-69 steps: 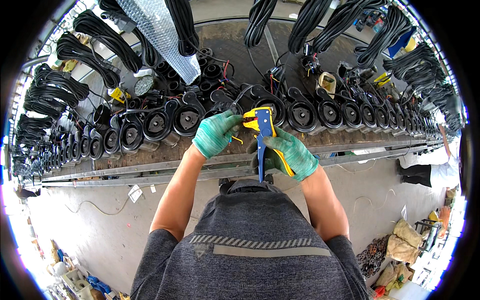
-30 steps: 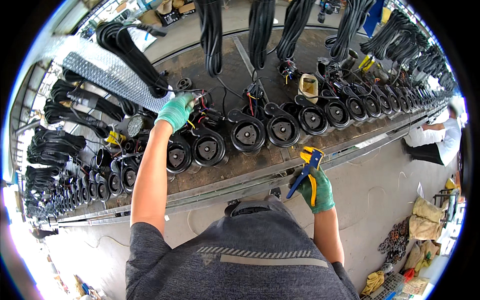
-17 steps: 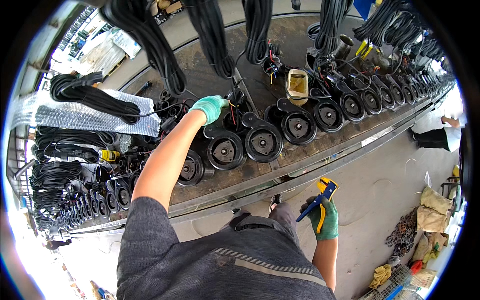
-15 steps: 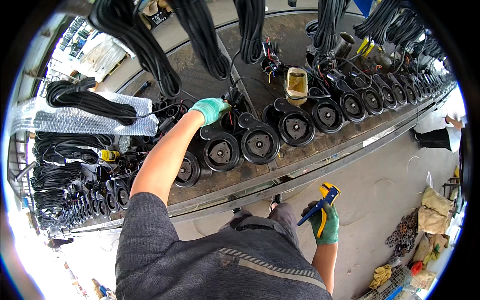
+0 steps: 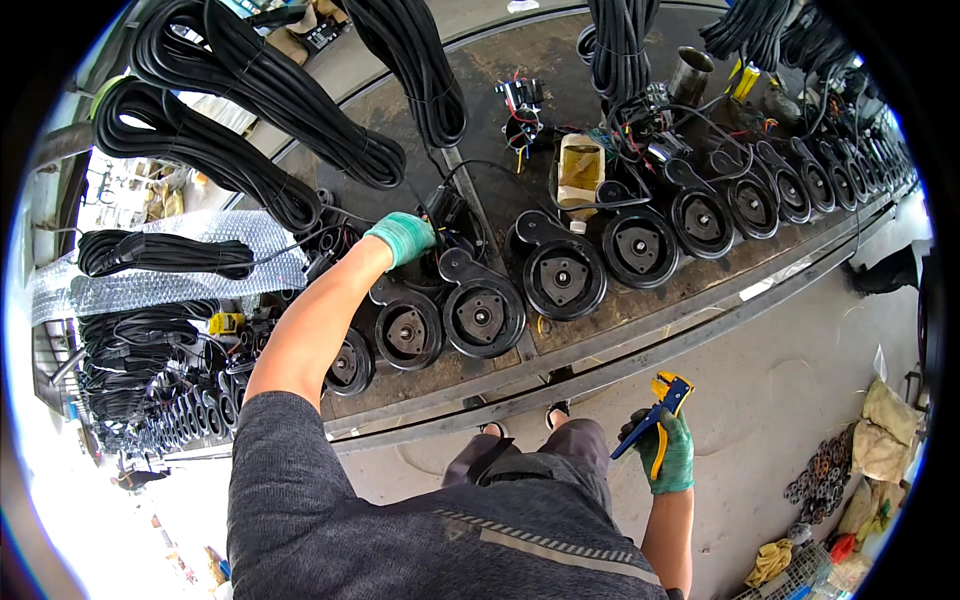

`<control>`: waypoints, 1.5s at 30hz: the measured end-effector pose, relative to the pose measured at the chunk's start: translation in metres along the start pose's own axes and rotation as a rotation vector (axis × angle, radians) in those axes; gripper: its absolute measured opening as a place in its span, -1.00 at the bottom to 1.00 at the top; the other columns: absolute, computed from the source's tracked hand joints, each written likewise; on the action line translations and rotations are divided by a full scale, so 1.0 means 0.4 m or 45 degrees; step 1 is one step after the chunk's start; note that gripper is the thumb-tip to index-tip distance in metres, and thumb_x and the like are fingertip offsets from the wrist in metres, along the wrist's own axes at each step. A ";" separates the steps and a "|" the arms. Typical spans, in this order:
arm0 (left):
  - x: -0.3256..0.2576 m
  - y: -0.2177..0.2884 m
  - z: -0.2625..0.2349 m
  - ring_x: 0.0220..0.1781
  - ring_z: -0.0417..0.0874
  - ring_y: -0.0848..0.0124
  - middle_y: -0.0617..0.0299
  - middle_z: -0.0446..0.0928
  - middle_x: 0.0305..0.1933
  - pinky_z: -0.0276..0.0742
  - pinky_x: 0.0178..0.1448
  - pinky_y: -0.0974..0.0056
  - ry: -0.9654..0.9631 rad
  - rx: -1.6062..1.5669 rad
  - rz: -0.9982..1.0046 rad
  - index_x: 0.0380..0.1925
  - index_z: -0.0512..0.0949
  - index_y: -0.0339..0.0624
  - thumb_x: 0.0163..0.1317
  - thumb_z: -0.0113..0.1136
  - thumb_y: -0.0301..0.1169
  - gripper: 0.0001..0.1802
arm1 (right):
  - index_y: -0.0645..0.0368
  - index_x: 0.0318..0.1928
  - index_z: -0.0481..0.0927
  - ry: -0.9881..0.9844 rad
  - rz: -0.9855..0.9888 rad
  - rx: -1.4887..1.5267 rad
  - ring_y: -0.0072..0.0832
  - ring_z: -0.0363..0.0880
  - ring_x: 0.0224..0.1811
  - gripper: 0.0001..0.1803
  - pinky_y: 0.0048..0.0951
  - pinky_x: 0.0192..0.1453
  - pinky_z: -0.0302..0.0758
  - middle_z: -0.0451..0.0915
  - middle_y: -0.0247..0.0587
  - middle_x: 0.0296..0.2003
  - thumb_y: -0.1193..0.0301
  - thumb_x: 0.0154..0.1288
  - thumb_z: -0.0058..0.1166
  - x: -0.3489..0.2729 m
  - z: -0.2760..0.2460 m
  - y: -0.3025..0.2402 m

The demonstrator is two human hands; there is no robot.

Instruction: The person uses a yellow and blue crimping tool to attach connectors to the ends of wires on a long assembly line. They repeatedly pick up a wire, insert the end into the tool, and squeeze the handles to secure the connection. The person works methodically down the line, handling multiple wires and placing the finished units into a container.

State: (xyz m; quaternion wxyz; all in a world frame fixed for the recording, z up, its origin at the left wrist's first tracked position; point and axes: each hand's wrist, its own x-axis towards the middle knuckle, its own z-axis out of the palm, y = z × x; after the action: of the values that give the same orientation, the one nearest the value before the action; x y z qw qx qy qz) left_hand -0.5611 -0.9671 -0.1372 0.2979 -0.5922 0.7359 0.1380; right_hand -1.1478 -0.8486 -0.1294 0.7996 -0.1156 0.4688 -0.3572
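Left hand [image 5: 402,238]: resting left of centre, just beside a black wired part [image 5: 447,207] behind the row of round housings [image 5: 483,315]; it is looking narrow, but I cannot tell what it is gripping.
Right hand [image 5: 668,452]: holding blue-and-yellow pliers [image 5: 676,396], lower right, beyond the edge of the tabletop [image 5: 480,75].
Wiring step: seemingly picking out leads.
Pliers' next move: probably calling for a separated lead end.

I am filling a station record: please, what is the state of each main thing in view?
Left hand: gloved, extended forward, grip unclear.
Right hand: gloved, closed around pliers.
Pliers: held, handles spread apart.
Black cables: coiled, bundled.
Plastic container: cut open.
Round housings: lined in a row.
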 end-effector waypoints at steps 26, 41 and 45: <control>-0.570 0.359 0.019 -0.03 0.65 0.42 0.17 0.64 0.05 0.60 0.07 0.35 1.689 -2.056 0.290 -0.15 0.64 -0.23 0.27 0.44 -0.48 -0.80 | 0.18 0.29 0.40 -0.408 -0.020 -0.284 -0.03 0.72 -0.13 -0.48 0.08 -0.01 0.70 0.66 0.04 -0.15 0.31 0.41 0.18 -0.143 0.338 0.132; -0.542 0.390 -0.006 -0.43 0.57 0.64 0.36 0.66 -0.31 0.51 -0.37 0.49 1.421 -2.302 0.145 0.02 0.67 -0.22 0.41 0.31 -0.46 -0.78 | 0.14 0.48 0.30 -0.677 -0.265 -0.664 -0.41 0.67 0.02 -0.36 -0.28 0.09 0.65 0.63 -0.27 0.05 0.41 0.46 0.19 -0.197 0.644 0.116; -0.548 0.398 -0.008 -0.30 0.64 0.56 0.33 0.70 -0.26 0.61 -0.17 0.39 1.596 -1.898 0.169 -0.02 0.69 -0.24 0.36 0.36 -0.48 -0.78 | 0.14 0.43 0.34 -0.794 -0.088 -0.568 -0.32 0.74 -0.07 -0.41 -0.26 0.09 0.68 0.69 -0.16 -0.09 0.37 0.48 0.19 -0.205 0.687 0.114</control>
State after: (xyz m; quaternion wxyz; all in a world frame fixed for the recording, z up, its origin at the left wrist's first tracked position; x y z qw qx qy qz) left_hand -0.6872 -0.7543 -0.0267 -0.6068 -0.5521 0.5169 0.2445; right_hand -0.9232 -0.8014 0.0485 0.8464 -0.4057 0.2651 -0.2209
